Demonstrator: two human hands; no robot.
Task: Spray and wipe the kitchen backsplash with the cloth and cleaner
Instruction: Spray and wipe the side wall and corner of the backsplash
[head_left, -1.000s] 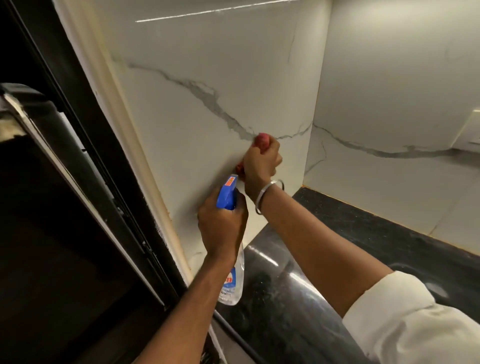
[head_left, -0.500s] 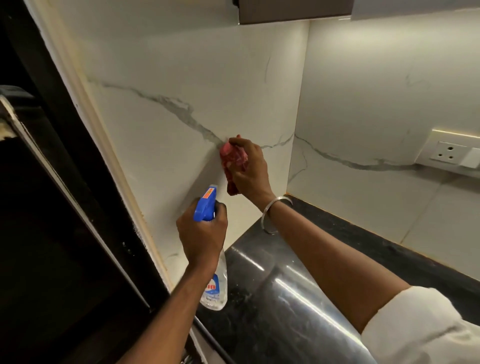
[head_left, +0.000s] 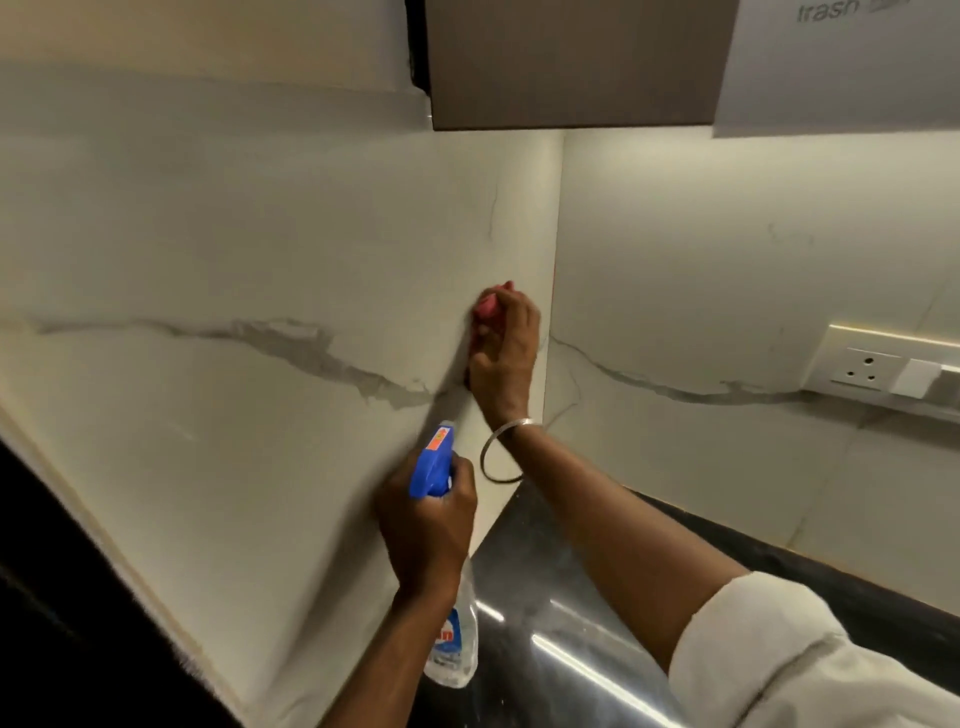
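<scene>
Pressing the red cloth (head_left: 488, 306) flat on the marble backsplash (head_left: 249, 249) just beside its inside corner, your right hand (head_left: 506, 358) bunches it tight. Your left hand (head_left: 423, 525) grips the spray bottle (head_left: 451, 644) lower down, over the black countertop (head_left: 545, 597) edge.

The dark, glossy stone countertop (head_left: 545, 603) runs into the corner beneath the white veined backsplash (head_left: 249, 249), streaked with bright reflections.

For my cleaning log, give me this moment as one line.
step: wipe | right hand: grips red cloth, pressed on backsplash | left hand: holds spray bottle, nozzle toward backsplash
</scene>
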